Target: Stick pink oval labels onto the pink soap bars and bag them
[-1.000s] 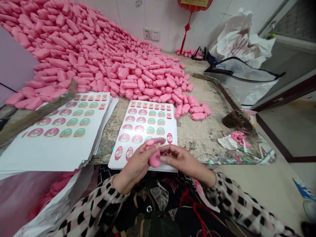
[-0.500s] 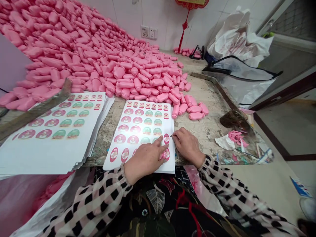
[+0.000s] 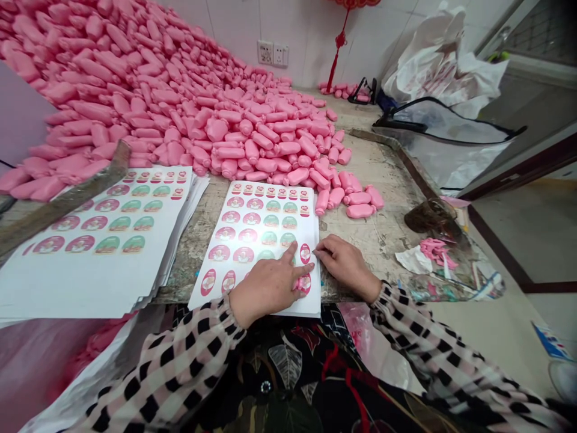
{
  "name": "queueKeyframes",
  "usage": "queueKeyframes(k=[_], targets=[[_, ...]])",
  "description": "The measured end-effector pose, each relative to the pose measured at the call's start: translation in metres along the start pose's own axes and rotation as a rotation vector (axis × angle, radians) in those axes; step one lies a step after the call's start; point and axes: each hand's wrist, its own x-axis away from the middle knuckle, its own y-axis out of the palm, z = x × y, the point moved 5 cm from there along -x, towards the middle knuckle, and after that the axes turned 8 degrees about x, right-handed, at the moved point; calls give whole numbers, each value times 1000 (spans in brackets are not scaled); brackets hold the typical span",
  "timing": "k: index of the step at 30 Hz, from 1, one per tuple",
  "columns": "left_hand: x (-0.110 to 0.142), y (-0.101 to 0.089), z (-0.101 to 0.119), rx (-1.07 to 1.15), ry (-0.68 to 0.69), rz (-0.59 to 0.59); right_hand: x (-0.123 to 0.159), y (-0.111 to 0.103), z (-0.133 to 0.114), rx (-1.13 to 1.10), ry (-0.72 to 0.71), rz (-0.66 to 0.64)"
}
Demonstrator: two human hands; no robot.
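Observation:
A white sticker sheet (image 3: 256,201) with pink, green and red labels lies at the table's front edge on other sheets. My left hand (image 3: 268,282) rests on its lower right part, fingers spread, hiding some labels. Something pink shows between these fingers, partly hidden. At the sheet's right edge my right hand (image 3: 345,264) is closed in a pinch. A small, thin, dark-tipped thing pokes from its fingertips beside an oval pink label (image 3: 305,253); its kind is too small to make out.
A large heap of pink bottle-shaped pieces (image 3: 180,108) covers the back and left. More sticker sheets (image 3: 90,270) are stacked at left under a worn strip (image 3: 67,198). At right stand a dark taped lump (image 3: 428,219), pink scraps (image 3: 437,252) and a clear bag (image 3: 446,156).
The view has shifted slightly. Both hands keep nearly the same places on the sheet; the left fingers are spread a little more.

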Motion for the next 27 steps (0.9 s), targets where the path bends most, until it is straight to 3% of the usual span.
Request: queueKeyframes(k=[5, 15, 21, 27], targets=[[-5, -3, -1, 22, -2, -36, 3, 7, 2, -115, 176, 39], [-11, -6, -2, 20, 26, -78, -3, -7, -13, 109, 267, -7], [-11, -7, 0, -5, 60, -34, -3, -14, -27, 232, 212, 37], [-9, -5, -1, 13, 43, -20, -1, -18, -28, 219, 235, 60]])
